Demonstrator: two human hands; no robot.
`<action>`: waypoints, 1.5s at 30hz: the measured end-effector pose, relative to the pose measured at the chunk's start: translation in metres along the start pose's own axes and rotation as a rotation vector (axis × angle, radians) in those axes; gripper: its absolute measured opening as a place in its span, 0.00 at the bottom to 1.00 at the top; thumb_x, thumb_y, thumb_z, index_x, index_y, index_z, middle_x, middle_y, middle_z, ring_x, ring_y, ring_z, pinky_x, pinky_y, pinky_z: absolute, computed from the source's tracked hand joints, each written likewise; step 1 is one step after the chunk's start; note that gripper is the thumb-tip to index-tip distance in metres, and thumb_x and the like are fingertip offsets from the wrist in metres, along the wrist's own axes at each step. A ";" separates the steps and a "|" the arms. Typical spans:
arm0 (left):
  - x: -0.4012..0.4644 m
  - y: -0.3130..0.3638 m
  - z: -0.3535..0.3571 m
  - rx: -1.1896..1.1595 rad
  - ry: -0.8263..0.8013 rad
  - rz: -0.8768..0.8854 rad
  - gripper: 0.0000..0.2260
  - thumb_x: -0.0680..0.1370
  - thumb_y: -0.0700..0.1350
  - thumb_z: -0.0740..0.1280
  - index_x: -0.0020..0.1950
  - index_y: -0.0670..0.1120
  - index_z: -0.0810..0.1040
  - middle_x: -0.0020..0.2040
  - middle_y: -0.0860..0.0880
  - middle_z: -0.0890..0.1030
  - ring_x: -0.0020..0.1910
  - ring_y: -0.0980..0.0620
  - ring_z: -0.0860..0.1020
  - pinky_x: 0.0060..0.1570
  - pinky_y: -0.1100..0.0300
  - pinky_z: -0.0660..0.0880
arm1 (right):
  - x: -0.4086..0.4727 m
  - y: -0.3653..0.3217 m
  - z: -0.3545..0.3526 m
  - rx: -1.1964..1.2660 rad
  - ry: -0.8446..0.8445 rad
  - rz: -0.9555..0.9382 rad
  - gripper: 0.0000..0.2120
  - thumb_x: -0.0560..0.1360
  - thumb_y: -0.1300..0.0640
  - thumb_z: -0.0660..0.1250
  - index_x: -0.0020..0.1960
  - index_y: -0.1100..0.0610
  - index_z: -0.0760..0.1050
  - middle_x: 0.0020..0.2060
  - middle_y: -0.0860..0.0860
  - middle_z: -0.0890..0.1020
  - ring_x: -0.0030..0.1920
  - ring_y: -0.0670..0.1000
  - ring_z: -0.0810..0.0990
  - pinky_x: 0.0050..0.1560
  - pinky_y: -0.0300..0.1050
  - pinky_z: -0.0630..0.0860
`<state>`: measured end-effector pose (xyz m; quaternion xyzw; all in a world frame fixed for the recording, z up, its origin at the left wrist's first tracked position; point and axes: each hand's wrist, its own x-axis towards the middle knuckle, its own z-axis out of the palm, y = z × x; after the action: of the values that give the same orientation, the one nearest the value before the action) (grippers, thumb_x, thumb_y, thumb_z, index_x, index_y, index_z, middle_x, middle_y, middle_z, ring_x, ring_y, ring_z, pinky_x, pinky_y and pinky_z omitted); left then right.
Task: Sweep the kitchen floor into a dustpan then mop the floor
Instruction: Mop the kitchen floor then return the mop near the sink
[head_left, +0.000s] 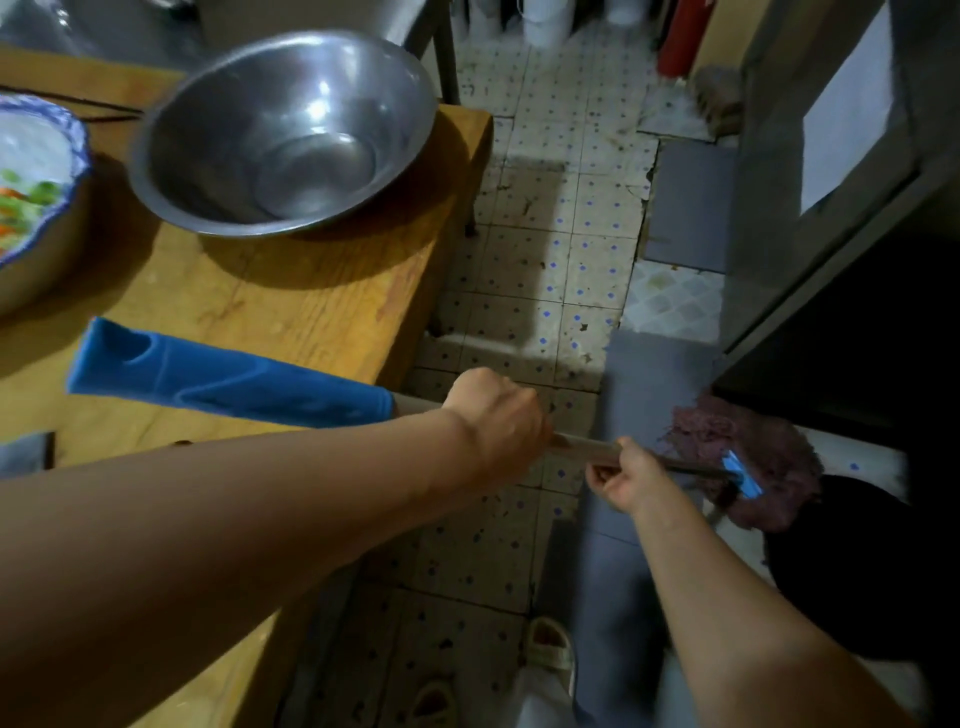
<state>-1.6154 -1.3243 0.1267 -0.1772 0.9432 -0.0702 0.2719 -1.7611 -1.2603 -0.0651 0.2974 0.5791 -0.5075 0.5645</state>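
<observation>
Both of my hands hold a mop by its handle (582, 447). My left hand (496, 415) grips the shaft just below its blue grip sleeve (228, 376), which sticks out over the wooden table. My right hand (626, 475) grips the shaft lower down, closer to the head. The purple stringy mop head (737, 452) with its blue clamp (743, 475) lies on the floor at the right, beside a dark round bucket (852, 566). The patterned tile floor (535, 270) looks stained and dirty.
A wooden table (291, 312) at the left carries a steel bowl (285, 135) and a blue-rimmed dish of vegetables (31, 176). Grey mats (691, 208) lie along a steel counter (810, 197) at the right. My sandalled foot (550, 649) stands on the tiles. A red cylinder (680, 36) is far back.
</observation>
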 end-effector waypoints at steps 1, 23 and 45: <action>-0.013 -0.003 0.005 0.009 -0.008 0.013 0.13 0.83 0.50 0.54 0.62 0.48 0.73 0.48 0.49 0.78 0.48 0.51 0.78 0.40 0.60 0.68 | -0.005 0.014 0.001 0.015 0.003 0.012 0.12 0.80 0.55 0.59 0.42 0.61 0.65 0.37 0.57 0.73 0.36 0.53 0.73 0.16 0.42 0.73; -0.135 0.022 0.022 0.327 0.003 0.234 0.15 0.83 0.53 0.53 0.61 0.47 0.72 0.49 0.49 0.79 0.47 0.50 0.80 0.37 0.59 0.68 | -0.076 0.158 -0.047 0.235 -0.098 0.121 0.11 0.79 0.57 0.60 0.45 0.66 0.69 0.36 0.61 0.75 0.25 0.57 0.80 0.18 0.41 0.74; -0.111 0.033 0.015 0.177 -0.102 0.187 0.16 0.81 0.56 0.55 0.61 0.48 0.72 0.51 0.50 0.79 0.50 0.52 0.79 0.43 0.60 0.71 | -0.069 0.142 -0.064 0.314 -0.070 0.149 0.10 0.78 0.57 0.62 0.46 0.64 0.69 0.31 0.61 0.78 0.24 0.56 0.80 0.19 0.42 0.75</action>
<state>-1.5292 -1.2531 0.1608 -0.0672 0.9308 -0.1184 0.3393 -1.6402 -1.1417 -0.0449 0.4061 0.4492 -0.5583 0.5671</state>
